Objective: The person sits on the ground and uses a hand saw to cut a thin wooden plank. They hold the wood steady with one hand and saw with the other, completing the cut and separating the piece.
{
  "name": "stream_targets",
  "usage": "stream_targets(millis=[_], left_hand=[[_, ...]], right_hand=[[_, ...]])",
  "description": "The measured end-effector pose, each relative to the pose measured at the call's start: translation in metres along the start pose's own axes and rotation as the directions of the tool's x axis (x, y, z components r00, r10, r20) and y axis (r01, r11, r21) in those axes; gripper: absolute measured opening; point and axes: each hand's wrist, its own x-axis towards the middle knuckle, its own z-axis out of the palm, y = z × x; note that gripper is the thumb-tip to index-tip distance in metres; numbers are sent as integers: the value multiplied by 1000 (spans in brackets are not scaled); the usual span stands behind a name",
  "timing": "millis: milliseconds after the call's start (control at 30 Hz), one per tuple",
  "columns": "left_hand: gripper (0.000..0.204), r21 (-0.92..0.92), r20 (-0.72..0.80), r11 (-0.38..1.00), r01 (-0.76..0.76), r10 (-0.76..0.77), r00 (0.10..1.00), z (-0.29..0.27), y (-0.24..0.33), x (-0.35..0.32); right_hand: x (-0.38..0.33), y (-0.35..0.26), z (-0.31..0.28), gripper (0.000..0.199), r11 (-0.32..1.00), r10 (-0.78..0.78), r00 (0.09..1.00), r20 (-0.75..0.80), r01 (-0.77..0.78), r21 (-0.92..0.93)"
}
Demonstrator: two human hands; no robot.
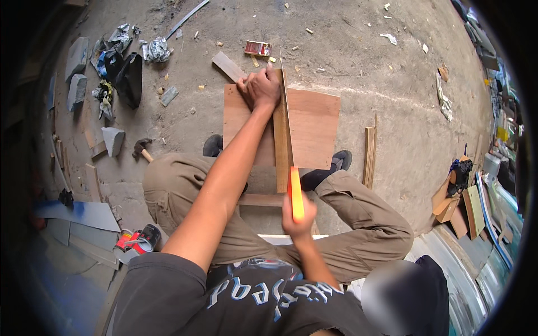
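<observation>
My right hand (298,217) is closed round the orange and yellow handle of a handsaw (286,115). The saw's long blade points away from me, along the right side of a narrow wooden strip (282,140). At the strip's far end my left hand (262,88) is closed and pressed against it; the fingertips are partly hidden. A second, greyer strip (228,66) runs slantwise under that hand. Both strips lie over a reddish-brown plywood board (314,126), between my feet. Blur covers part of the right hand.
A hammer (142,150) lies beside my left knee, with cans (147,238) nearer me. Concrete chunks (77,59) and a black bag (124,78) are at the far left. A small red box (258,48) sits beyond the board. Thin wooden strips (369,157) lie to the right.
</observation>
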Motion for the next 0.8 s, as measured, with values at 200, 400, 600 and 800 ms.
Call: stream_targets(millis=[200,400,600,800], left_hand=[[57,-55,-4,996,-66,66,998,11,-5,-7],[50,-10,-48,986,-164,164,985,14,-8,-19],[42,-125,-170,957,-260,238,956,17,-2,-27],[49,-149,42,989,11,-5,999,14,9,-12]], right_hand=[[103,9,45,13,998,59,998,-21,-59,-1],[99,10,41,10,997,82,997,-1,-82,6],[102,19,37,9,994,111,992,-59,-110,12],[103,28,48,9,1000,-10,999,-51,10,-5]])
